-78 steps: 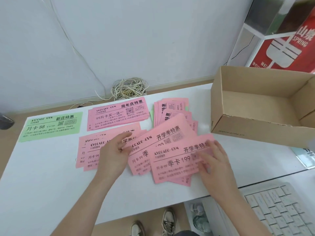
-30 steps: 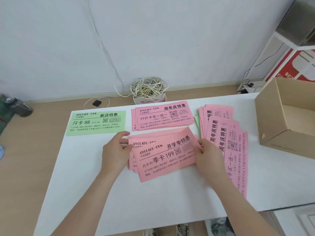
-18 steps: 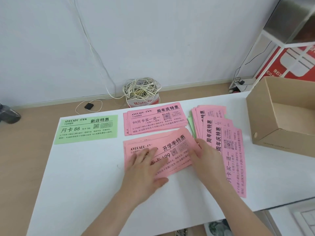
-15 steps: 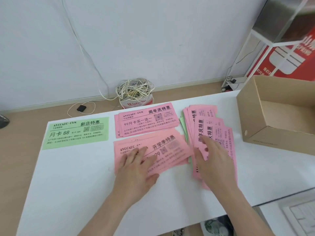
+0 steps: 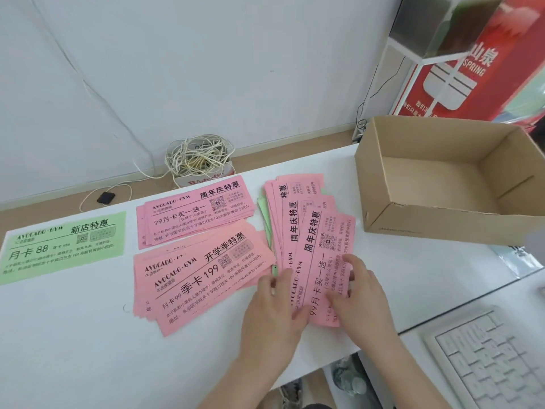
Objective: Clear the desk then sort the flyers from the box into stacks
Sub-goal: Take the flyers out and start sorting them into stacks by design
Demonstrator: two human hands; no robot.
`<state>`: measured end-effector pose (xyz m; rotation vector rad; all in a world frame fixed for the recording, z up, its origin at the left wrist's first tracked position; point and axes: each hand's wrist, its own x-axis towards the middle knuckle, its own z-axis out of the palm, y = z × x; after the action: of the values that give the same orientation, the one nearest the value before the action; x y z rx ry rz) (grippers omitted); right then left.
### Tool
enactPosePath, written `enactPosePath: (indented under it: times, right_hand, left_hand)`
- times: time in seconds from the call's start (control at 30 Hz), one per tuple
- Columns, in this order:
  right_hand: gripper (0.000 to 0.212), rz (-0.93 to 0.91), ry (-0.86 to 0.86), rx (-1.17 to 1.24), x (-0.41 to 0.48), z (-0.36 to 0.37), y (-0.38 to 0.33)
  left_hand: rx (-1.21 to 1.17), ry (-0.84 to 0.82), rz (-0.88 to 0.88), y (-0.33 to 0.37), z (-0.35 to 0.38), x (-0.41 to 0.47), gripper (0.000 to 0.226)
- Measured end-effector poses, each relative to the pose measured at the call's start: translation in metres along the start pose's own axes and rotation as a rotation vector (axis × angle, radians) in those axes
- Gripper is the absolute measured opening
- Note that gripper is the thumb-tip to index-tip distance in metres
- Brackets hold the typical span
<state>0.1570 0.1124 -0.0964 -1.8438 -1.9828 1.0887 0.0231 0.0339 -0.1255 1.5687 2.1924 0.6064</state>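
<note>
On the white desk (image 5: 73, 335) lie sorted flyers: a green one (image 5: 63, 246) at the left, a pink stack (image 5: 194, 214) behind, and a looser pink stack (image 5: 200, 278) in front. To their right is a fanned pile of pink flyers (image 5: 309, 231) turned lengthwise, with green edges (image 5: 264, 212) showing beneath it. My left hand (image 5: 274, 308) rests on the pile's lower left edge, fingers relaxed. My right hand (image 5: 356, 293) presses flat on the top flyer's near end. The open cardboard box (image 5: 442, 228) at the right shows no flyers inside.
A white keyboard (image 5: 495, 358) sits on a lower surface at the bottom right. A coil of cable (image 5: 197, 157) lies on the floor behind the desk. A red sign (image 5: 460, 69) and a white frame stand behind the box. A plastic sleeve (image 5: 519, 258) lies beside the box.
Both hands squared up the front pink stack, then left it. My right hand moved onto the fanned pile first, and my left hand followed to the pile's left edge.
</note>
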Motion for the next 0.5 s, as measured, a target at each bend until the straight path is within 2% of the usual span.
enactPosePath:
  times: [0.1,0.23,0.4,0.5]
  right_hand:
    - [0.040,0.042,-0.011,0.111,-0.004,-0.006,0.007]
    - [0.022,-0.010,-0.012,-0.004,-0.008,-0.014,0.014]
    - [0.024,-0.031,-0.116,-0.035,-0.003,-0.021,0.015]
    - [0.025,0.002,-0.171,0.078,0.000,-0.028,0.014]
  left_hand:
    - [-0.181,0.013,-0.219,0.004,-0.003,0.007,0.063]
    - [-0.229,0.074,-0.349,0.012,-0.009,0.014,0.051]
    - [-0.108,0.043,-0.341,0.021,-0.017,0.018,0.042]
    - [-0.122,0.026,-0.370,0.025,-0.018,0.018,0.037]
